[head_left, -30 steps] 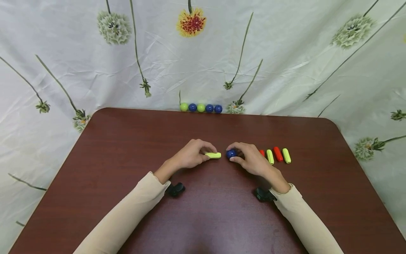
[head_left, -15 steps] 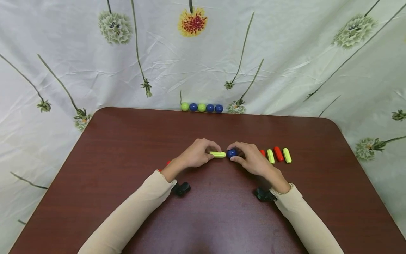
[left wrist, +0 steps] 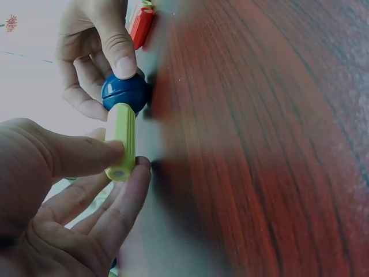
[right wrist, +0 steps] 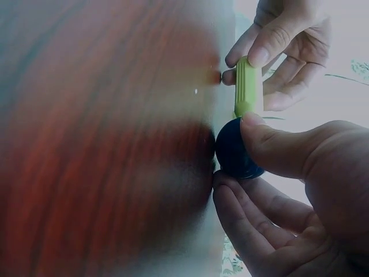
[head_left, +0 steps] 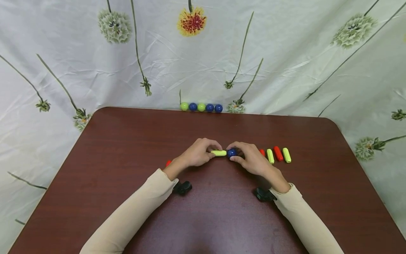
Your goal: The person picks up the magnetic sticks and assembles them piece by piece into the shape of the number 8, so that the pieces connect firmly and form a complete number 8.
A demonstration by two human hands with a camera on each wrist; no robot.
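Observation:
Between the thumb and fingers of my left hand is a yellow-green ribbed rod, lying level and pointing right. My right hand pinches a dark blue ball low over the table. In the left wrist view the rod's far end meets the ball, and a groove runs across the ball. The right wrist view also has the rod touching the ball; my right thumb covers part of the ball there.
Right of my right hand lie a red rod and yellow-green rods, with another red rod partly behind the hand. A red piece peeks out beside my left wrist. Several green and blue balls line the far edge of the brown table.
My left hand has moved right with the yellow-green rod, closing the gap to the blue ball. A red piece has come into sight by the left wrist. My right hand has stayed nearly still.

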